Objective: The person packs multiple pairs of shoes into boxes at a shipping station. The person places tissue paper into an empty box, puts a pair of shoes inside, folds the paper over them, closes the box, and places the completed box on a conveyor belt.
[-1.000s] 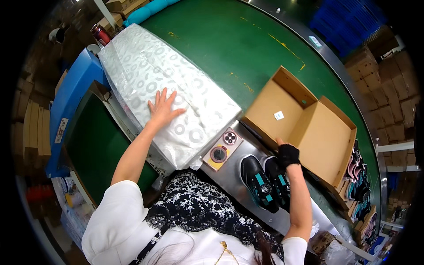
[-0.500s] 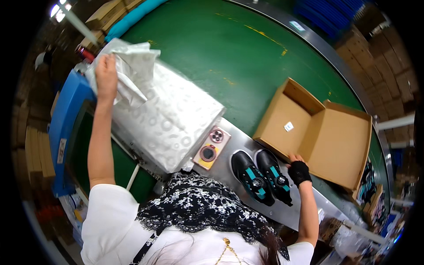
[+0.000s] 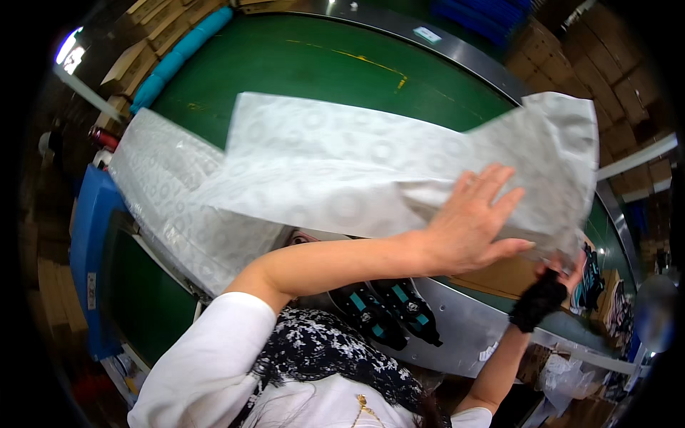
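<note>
A large white sheet of wrapping paper [image 3: 342, 164] with pale grey ring patterns stretches from the paper stack [image 3: 171, 200] on the left over to the right. My left hand [image 3: 474, 225] lies on the sheet with fingers spread. At the sheet's crumpled right end, my right hand [image 3: 560, 278], in a black fingerless glove, has its fingers closed on the lower edge. Beneath the paper, the brown cardboard box [image 3: 492, 277] shows only in part. Two black and teal shoes [image 3: 408, 307] stand on the metal ledge, partly behind my left forearm.
The green work surface [image 3: 285, 64] extends behind the paper. A blue plastic frame [image 3: 100, 250] stands at the left. Teal rolled material [image 3: 178, 60] lies at the far left beside cardboard boxes. More cartons [image 3: 606, 78] are stacked at the far right.
My left hand has swung from the stack to the right, and a sheet now spans the box. My right hand has moved from the box's near edge to the paper's right end.
</note>
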A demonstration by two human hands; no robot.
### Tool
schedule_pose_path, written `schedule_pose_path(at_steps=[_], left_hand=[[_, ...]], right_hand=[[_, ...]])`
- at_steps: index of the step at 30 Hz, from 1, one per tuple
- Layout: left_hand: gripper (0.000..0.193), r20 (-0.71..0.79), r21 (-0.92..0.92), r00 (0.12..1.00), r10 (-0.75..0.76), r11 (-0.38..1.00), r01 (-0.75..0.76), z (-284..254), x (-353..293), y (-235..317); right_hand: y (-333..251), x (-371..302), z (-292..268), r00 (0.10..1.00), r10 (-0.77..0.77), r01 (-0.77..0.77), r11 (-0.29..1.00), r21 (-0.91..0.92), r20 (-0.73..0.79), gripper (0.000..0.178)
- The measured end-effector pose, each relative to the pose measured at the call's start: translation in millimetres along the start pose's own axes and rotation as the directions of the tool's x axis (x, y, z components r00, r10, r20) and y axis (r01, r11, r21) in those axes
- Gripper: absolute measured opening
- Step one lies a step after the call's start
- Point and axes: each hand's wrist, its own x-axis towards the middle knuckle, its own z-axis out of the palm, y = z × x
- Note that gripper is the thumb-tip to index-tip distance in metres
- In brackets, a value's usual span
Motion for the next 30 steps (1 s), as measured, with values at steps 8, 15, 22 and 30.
schedule_pose_path(at_steps=[8, 15, 22, 30], left_hand=[[0.057, 0.375, 0.799, 0.713, -0.592, 0.596, 0.074, -24, -77, -90], [0.077, -0.361, 0.08, 0.375, -0.854, 0.372, 0.925, -81, -105, -187], [0.053, 0.061, -0.427, 0.431, -0.9, 0.367, 0.826, -40, -120, -174], [0.046, -0.283, -0.033, 0.714, -0.64, 0.751, 0.66, -86, -120, -192]], right_hand=[[18, 81, -185, 0.872, -0.158, 0.081, 0.98, -0.18, -0.463, 0.063], [-12, -6, -151, 0.901, -0.312, 0.132, 0.858, -0.496, -0.301, 0.077], [20, -222, -91, 0.342, 0.188, 0.658, 0.652, -0.378, 0.921, 0.046], [9, -214, -68, 0.33, 0.139, 0.684, 0.647, -0.338, 0.934, 0.012]])
